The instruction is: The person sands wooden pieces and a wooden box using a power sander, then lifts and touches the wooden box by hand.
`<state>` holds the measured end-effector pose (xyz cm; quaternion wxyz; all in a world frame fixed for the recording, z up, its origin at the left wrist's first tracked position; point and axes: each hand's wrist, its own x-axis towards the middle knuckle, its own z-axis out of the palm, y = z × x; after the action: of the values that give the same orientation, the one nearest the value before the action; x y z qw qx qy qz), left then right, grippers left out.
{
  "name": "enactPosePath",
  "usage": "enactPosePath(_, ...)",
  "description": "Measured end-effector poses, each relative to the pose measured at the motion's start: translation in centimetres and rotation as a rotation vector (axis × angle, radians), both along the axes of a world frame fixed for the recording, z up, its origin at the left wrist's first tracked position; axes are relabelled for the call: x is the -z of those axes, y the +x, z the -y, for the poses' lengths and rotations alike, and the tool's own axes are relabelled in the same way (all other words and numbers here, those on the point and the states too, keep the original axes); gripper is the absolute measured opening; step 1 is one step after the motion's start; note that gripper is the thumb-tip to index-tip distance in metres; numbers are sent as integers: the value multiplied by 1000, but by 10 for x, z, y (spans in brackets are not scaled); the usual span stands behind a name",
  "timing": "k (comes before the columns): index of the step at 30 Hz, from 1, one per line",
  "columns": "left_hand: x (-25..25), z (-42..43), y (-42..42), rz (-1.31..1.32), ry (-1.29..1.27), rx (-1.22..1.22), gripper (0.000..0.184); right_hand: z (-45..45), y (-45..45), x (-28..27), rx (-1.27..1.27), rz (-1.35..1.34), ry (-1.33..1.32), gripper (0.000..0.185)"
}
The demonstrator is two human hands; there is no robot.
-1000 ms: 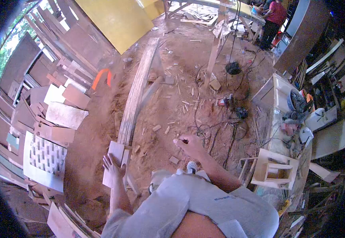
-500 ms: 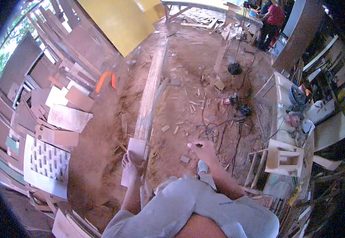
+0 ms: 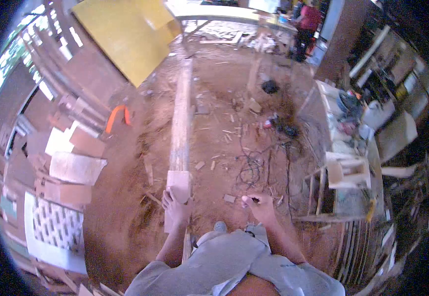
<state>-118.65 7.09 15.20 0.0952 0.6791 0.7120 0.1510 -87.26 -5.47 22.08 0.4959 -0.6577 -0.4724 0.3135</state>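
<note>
A pale, flat rectangular board (image 3: 179,180) lies over the near end of a long wooden plank (image 3: 180,123), which runs away from me. My left hand (image 3: 177,207) is on this board, its fingers at the left edge and the palm covering part of the near half. To the right, my right hand (image 3: 261,207) is raised in front of my body, apart from the board. Its fingers are curled together in a pinch. A small dark spot shows by the fingertips, too blurred to name.
Cut panels (image 3: 78,167) lean along the left, near an orange strip (image 3: 118,117). A yellow sheet (image 3: 125,39) stands at the back left. Black cables (image 3: 251,167) and wood scraps litter the dirt floor. A cluttered bench (image 3: 340,138) is on the right; a person (image 3: 309,24) in red stands far back.
My view has swung a little to the right, so the surroundings sit further left. My left hand remains on the board, and my right hand appears slightly lower, still pinched.
</note>
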Motion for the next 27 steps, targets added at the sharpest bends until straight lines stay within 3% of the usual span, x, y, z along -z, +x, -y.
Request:
enactPosePath(4, -13, 13, -3, 27, -9, 67, 110, 42, -1, -16, 73, 12, -59, 16)
enactPosePath(8, 10, 21, -13, 49, 127, 120, 109, 73, -2, -1, 133, -100, -88, 19)
enactPosePath(18, 14, 38, -5, -149, -73, 42, 129, 221, 36, -12, 327, -82, 43, 14)
enactPosePath(22, 33, 41, -9, -155, -54, -15, 129, 294, 49, -9, 463, -231, 146, 15)
enactPosePath(25, 30, 81, 2, -47, -182, -81, 124, 346, 64, 10, 591, -228, 63, 14)
enactPosePath(27, 39, 114, 17, 19, -135, -116, 121, 373, 72, 16, 636, -324, 72, 15)
